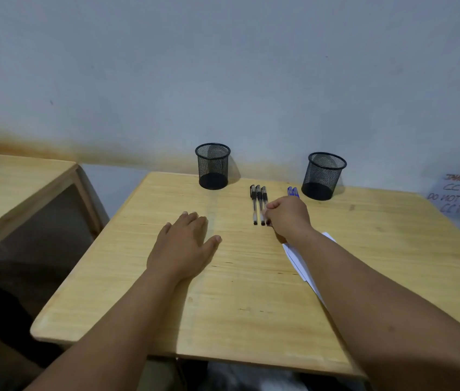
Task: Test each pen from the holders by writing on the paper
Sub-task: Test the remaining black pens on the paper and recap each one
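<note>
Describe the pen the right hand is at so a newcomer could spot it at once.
On the wooden table, between two black mesh holders by the wall, three clear pens with black caps lie side by side. The right hand has its fingers at the near end of the row. The pen in question is the rightmost, nearest the blue pens.

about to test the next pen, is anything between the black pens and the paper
Yes: the right hand, fingers at the rightmost black pen, and its forearm lie across the paper, covering most of it. Nothing else sits on the table between them.
</note>
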